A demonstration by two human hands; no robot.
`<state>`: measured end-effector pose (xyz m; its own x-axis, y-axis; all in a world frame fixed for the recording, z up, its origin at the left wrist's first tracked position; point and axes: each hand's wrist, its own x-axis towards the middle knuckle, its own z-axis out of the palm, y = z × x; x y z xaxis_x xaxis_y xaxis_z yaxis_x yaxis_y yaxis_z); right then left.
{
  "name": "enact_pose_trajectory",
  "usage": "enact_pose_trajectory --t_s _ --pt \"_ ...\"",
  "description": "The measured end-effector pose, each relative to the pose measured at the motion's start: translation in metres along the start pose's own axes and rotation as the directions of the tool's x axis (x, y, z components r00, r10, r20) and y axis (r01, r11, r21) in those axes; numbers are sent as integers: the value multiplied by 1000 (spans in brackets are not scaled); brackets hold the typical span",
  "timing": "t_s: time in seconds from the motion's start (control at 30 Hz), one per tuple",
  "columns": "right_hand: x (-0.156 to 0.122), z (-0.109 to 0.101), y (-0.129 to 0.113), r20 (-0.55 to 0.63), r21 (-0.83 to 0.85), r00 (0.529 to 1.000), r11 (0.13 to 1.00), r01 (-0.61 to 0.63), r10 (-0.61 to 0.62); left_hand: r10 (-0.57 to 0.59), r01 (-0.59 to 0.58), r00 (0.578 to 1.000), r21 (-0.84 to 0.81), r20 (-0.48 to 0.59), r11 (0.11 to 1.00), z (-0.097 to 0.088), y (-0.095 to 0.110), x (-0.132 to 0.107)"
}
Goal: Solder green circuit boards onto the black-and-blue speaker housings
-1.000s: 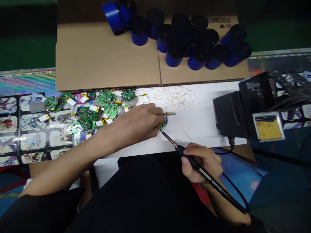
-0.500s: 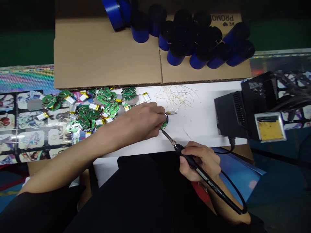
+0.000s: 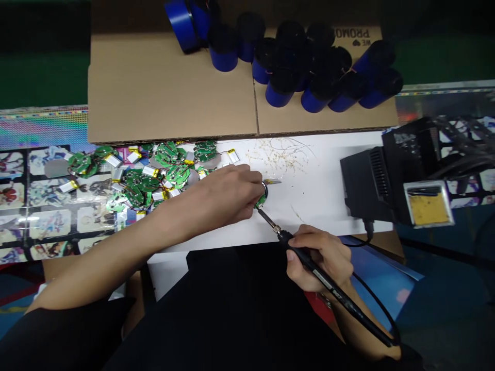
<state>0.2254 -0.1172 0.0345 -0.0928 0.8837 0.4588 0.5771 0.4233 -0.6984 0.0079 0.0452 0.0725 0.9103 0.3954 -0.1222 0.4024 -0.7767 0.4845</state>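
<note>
In my right hand (image 3: 320, 257) is a black soldering iron (image 3: 323, 278), gripped like a pen and pointing up and to the left. Its tip meets the lower edge of a green circuit board (image 3: 262, 200). My left hand (image 3: 235, 191) is closed over that board, and most of the board is hidden beneath the fingers. A dark ring-like rim shows beside the fingertips. Just right of them lies a small battery pouch (image 3: 274, 181) with a yellow end. What else the left fingers pinch is hidden.
Green circuit boards with small batteries (image 3: 141, 185) are heaped to the left. Behind, blue cylinders with black tops (image 3: 280, 93) stand on a cardboard box (image 3: 174, 93). At right sit a black soldering station (image 3: 367, 180) and a yellow sponge tray (image 3: 428, 206). Thin wire scraps (image 3: 284, 157) litter the white sheet.
The view has shifted very slightly. Both hands, the soldering iron and the board keep nearly the same places; the iron's rear end sits a little lower.
</note>
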Motion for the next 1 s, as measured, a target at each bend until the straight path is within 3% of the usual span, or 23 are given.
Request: enact_pose_trajectory --t_s 0.13,0.4,0.67,0.8,1.0 --pt "-6 -5 -2 -83 33 994 997 -68 71 -5 5 1000 -2 2 1000 -1 1 0" --pt "-6 -19 3 -203 37 974 995 -96 101 -17 17 999 17 38 1000 -6 4 4" --pt "-1 -9 25 -339 -51 940 998 -43 24 47 -44 997 59 -62 997 4 -1 -9" --pt "-4 -3 32 -352 8 934 998 -62 61 -39 27 981 -67 -190 997 21 -2 -25" --pt "0 12 31 -309 259 942 965 -47 128 -265 136 903 -360 -339 923 62 1 -32"
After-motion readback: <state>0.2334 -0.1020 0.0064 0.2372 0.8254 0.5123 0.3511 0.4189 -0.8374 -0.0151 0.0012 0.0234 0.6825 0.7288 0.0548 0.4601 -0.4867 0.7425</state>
